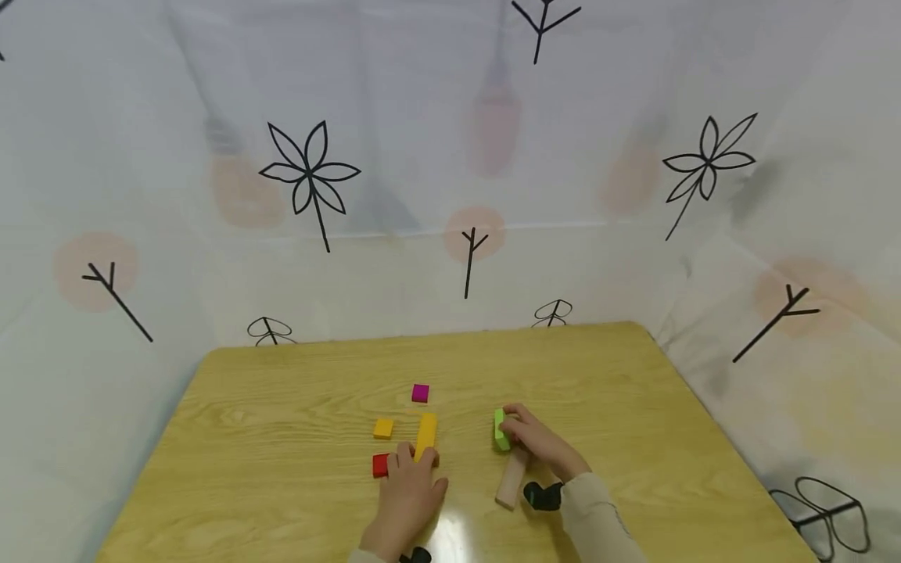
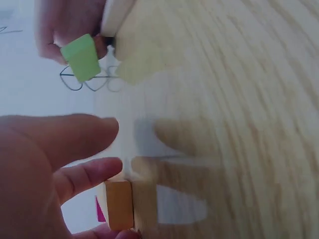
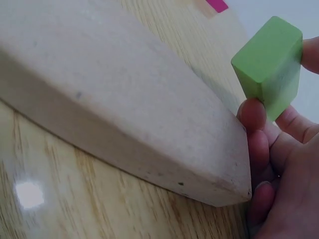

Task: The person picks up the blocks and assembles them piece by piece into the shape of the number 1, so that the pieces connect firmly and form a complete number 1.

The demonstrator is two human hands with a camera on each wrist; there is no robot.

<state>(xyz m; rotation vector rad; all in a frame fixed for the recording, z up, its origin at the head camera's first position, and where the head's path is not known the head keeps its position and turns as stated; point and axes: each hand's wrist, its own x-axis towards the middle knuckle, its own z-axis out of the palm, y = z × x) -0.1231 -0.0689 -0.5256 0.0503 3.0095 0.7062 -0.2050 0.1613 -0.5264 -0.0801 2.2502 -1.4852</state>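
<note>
My right hand (image 1: 538, 438) pinches a light green block (image 3: 269, 64) between thumb and fingers, above the far end of a plain wooden block (image 3: 124, 109). The other fingers of that hand are beside the end of the plain block. My left hand (image 1: 411, 496) is at the near end of a long yellow block (image 1: 426, 432), its fingers on either side of that end and its thumb (image 2: 84, 132) held apart. Close to its fingers on the left is a red block (image 1: 380, 465), partly covered. In the left wrist view, the yellow block's end looks orange.
A small yellow-orange block (image 1: 383, 428) lies left of the long yellow one. Farther back sits a magenta block (image 1: 420, 393). The wood-grain table (image 1: 281, 391) ends at a white patterned cloth (image 1: 408, 289) behind and at both sides.
</note>
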